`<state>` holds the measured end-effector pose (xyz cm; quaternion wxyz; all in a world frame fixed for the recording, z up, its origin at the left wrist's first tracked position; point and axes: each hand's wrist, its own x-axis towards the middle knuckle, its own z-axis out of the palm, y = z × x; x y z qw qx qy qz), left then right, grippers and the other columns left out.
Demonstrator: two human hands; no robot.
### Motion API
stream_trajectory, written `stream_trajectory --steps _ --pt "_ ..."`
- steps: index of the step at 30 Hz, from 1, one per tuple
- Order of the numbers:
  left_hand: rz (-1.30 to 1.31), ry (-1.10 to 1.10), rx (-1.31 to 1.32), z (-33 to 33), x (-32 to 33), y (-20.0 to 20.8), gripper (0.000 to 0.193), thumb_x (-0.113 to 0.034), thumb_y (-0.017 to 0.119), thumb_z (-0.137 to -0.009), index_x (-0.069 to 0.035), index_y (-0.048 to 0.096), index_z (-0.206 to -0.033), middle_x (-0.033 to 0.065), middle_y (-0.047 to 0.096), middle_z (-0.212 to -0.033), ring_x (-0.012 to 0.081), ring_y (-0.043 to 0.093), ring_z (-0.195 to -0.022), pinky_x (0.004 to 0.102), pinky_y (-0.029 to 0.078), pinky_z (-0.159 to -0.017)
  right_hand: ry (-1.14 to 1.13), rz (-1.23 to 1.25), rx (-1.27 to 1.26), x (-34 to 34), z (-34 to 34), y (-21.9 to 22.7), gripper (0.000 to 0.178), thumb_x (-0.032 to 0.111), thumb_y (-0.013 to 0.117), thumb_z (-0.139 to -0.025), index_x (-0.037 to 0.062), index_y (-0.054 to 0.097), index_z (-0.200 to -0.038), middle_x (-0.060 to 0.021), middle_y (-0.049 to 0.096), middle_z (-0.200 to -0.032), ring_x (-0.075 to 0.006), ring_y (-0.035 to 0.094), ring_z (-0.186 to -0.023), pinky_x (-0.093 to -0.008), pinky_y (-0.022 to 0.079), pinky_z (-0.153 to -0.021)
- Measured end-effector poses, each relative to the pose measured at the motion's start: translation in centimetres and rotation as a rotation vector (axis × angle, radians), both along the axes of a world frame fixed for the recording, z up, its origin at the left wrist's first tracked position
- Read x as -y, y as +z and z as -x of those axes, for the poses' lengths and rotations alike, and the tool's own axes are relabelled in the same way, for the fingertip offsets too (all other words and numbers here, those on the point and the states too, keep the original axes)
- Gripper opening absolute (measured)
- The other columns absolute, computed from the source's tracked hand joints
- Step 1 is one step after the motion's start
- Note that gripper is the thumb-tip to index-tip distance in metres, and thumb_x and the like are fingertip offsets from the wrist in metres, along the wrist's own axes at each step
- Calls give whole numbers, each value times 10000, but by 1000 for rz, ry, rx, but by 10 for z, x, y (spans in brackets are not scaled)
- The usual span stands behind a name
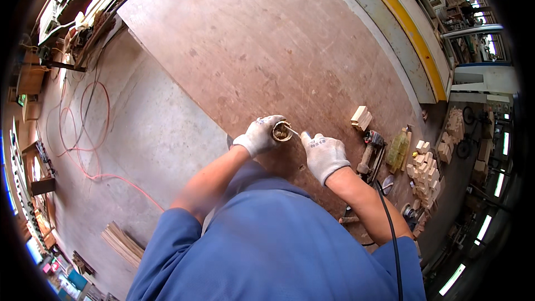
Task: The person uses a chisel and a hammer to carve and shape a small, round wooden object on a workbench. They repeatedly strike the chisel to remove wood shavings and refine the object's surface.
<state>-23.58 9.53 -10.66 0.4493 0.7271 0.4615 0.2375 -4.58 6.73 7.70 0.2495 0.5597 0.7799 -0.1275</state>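
Note:
My left hand (259,136), in a whitish work glove, is closed around a small round tub (275,135) and tilts its open mouth toward me. Brownish, lumpy material lines the inside. My right hand (326,156), gloved the same way, grips a thin tool (294,132) with a light shaft. Its tip reaches to the tub's rim or just inside; its exact kind is too small to make out. Both hands are over the near edge of a large brown worktable (267,50). A pair of pale wood blocks (361,117) lies beyond my right hand.
Right of my right hand are a power tool (370,153), a yellow-green plastic bottle (398,149) and a pile of small wood blocks (426,175). A black cable (393,228) crosses my right arm. Red hose (103,176) and wood strips (123,243) lie on the floor at left.

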Motion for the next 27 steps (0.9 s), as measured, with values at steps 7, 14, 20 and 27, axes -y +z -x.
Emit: stream_trajectory --steps 7,14,20,27 --pt "48 -19 -38 -1 -1 -2 547 -218 851 -797 -113 685 -1308 161 757 -1216 355 732 -1121 443 600 -961 25 -53 35 -6 8 -10 362 153 576 -970 138 661 -1321 -111 704 -965 -288 757 -834 -462 595 -649" --pt "59 -5 -48 1 -2 4 552 -239 856 -804 -114 685 -1314 161 759 -1214 353 732 -1128 445 596 -971 28 -91 25 -8 21 -6 162 185 595 -978 100 663 -1098 -107 711 -952 -280 772 -801 -459 612 -613" --pt "51 -10 -11 2 -1 -1 552 -250 853 -814 -102 682 -1318 165 757 -1219 358 728 -1136 444 594 -972 102 -81 28 -10 15 -8 251 166 605 -972 101 665 -1207 -96 693 -952 -272 751 -785 -438 599 -599" --pt "74 -17 -11 3 -3 8 557 -252 855 -810 -92 682 -1316 174 760 -1204 364 732 -1121 444 596 -968 164 -200 0 -5 19 -18 115 184 600 -965 107 658 -1028 -75 681 -880 -233 734 -769 -403 601 -573"
